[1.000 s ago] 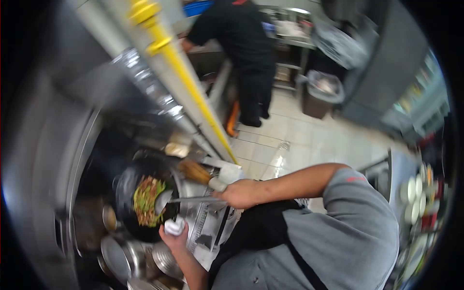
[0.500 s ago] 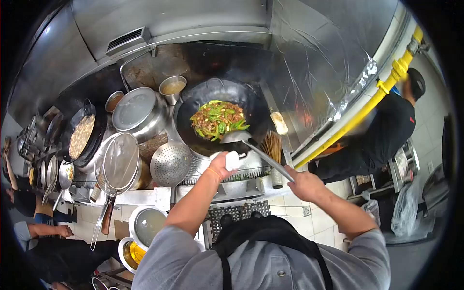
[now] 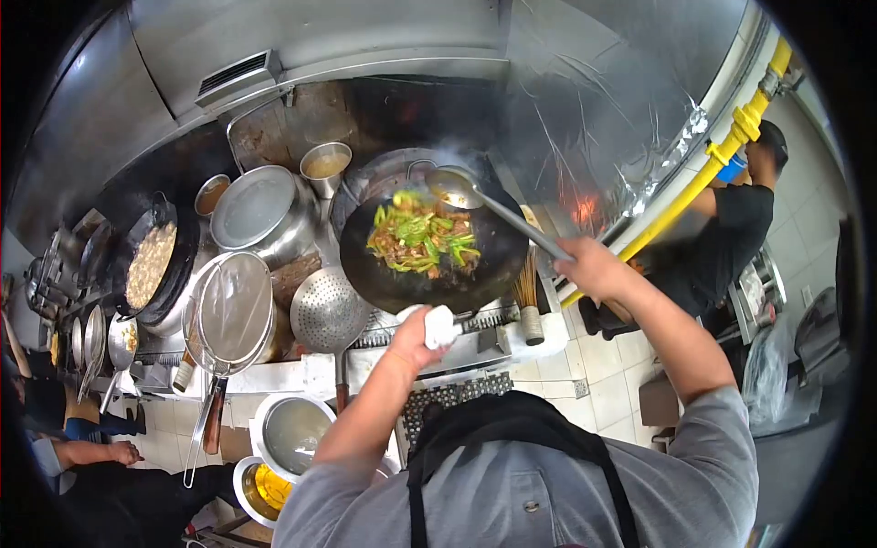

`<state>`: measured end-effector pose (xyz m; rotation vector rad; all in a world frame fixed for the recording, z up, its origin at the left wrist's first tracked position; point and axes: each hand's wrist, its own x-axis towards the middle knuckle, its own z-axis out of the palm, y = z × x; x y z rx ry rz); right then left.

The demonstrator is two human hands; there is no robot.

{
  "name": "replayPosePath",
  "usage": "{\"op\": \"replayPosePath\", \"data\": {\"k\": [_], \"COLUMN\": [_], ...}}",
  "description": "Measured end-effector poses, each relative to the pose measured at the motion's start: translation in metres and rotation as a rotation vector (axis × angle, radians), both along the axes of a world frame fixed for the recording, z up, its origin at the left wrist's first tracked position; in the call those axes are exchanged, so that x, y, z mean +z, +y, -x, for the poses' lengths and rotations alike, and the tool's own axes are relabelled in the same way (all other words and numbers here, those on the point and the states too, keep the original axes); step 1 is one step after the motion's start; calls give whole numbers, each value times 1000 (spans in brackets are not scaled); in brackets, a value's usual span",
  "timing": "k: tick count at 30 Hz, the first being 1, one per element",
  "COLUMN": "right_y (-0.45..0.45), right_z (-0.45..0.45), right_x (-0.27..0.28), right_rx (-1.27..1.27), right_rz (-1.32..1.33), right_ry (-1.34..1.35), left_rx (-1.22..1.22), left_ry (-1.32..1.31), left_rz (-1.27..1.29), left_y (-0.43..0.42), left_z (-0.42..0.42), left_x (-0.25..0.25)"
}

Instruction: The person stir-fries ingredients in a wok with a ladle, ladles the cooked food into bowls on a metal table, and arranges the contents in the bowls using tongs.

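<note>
My left hand (image 3: 416,342) is closed round a folded white cloth (image 3: 441,327) and grips the near edge of a black wok (image 3: 365,279) through it. The wok is tilted and drawn toward me, off the back of its burner ring. A stir-fry (image 3: 425,237) of green pepper pieces and browned meat lies in it, partly blurred by motion. My right hand (image 3: 587,268) is wrapped round the handle of a steel ladle (image 3: 454,189). The ladle's bowl is over the wok's far side, with some sauce or oil inside.
Left of the wok are a perforated skimmer (image 3: 329,306), a fine strainer (image 3: 235,306), a lidded pot (image 3: 254,208) and another wok (image 3: 183,260). A bamboo brush (image 3: 530,315) stands right. Flames glow (image 3: 585,208) near the foil wall. Co-workers stand right (image 3: 722,237) and left (image 3: 100,452).
The wok has moved toward me and tilted, with its food shifting. My right hand has risen, and the ladle has gone from the wok's near side to its far side.
</note>
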<state>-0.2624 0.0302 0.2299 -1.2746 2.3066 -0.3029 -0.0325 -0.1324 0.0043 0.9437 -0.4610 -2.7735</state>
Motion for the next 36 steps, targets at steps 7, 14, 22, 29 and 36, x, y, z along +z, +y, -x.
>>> {"op": "replayPosePath", "data": {"k": [7, 14, 22, 29, 36], "right_y": [-35, -18, 140, 343, 540], "right_z": [-4, -57, -63, -126, -172], "right_x": [-48, -80, -87, -85, -89], "right_rx": [-444, -614, -638, -654, -900], "right_rz": [103, 205, 367, 520, 641], "right_ry": [-523, -1336, -1763, -1669, -1810], "left_rx": [-128, -51, -166, -231, -470], "left_ry": [-653, -179, -251, -416, -422], "left_rz": [864, 303, 342, 371, 257], "left_y": [42, 1, 86, 252, 400], "left_z": [-35, -37, -107, -133, -113], "left_x": [-2, -2, 46, 99, 101]}}
